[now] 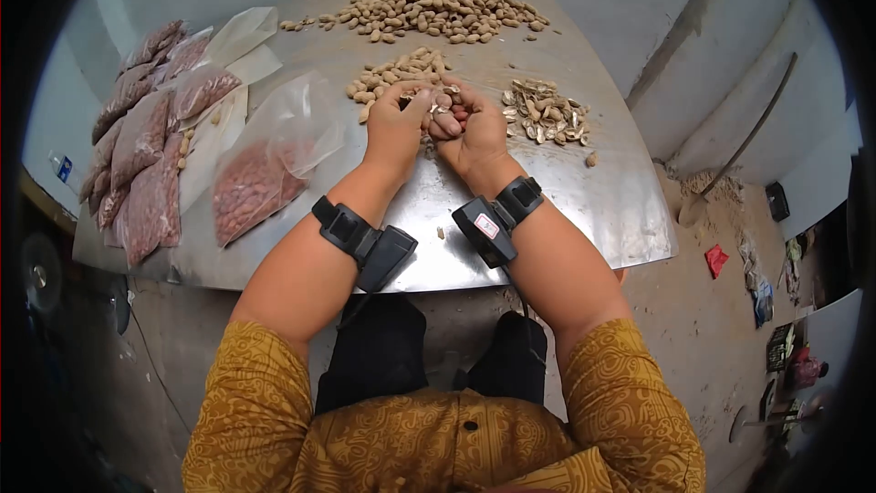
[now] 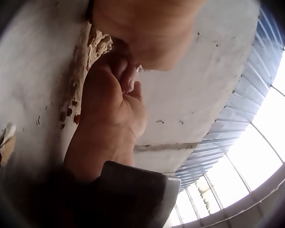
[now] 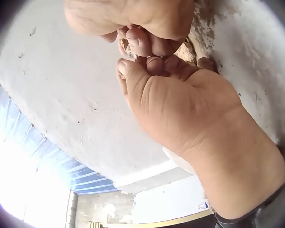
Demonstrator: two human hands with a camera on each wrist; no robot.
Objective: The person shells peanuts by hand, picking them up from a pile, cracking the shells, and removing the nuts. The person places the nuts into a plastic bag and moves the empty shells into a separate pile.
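Both hands meet over the metal table's middle, in front of the peanut pile. The left hand point(image 1: 394, 132) bends its thumb and fingers around a peanut, mostly hidden by the fingers. Cupped beside it, the right hand point(image 1: 479, 135) holds red kernels point(image 1: 460, 116) and some shell bits. In the left wrist view, the left hand point(image 2: 147, 33) is above the curled right hand point(image 2: 109, 109). The right wrist view shows the right hand point(image 3: 137, 16) over the left hand point(image 3: 180, 104), with a pale shell piece point(image 3: 125, 45) between their fingertips.
Unshelled peanuts point(image 1: 438, 9) are heaped at the table's back, with a smaller pile point(image 1: 365, 87) nearer. Empty shells point(image 1: 547, 114) lie to the right. An open bag of kernels point(image 1: 255, 187) and several filled bags point(image 1: 141, 141) lie left. The table's front edge point(image 1: 547, 278) faces the person.
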